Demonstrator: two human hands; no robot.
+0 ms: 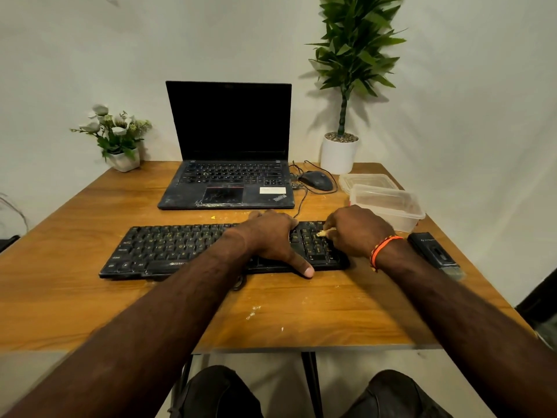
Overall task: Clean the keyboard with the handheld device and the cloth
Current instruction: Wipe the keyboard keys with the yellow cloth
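Note:
A black keyboard [168,248] lies across the wooden table [90,303], dusty, with pale crumbs around it. My left hand [271,236] rests flat on the keyboard's right half, thumb stretched down over its front edge. My right hand [355,230] is over the number pad, its fingertips pinching a small pale crumb [321,233] just above the keys. The black handheld device [434,251] lies on the table to the right of the keyboard, with a brush tip at its near end. No cloth is visible.
An open black laptop [229,176] stands behind the keyboard. A wired mouse [316,180] and two clear plastic containers [388,203] sit at the back right. A white potted plant [339,152] and a small flower pot [120,146] occupy the back corners.

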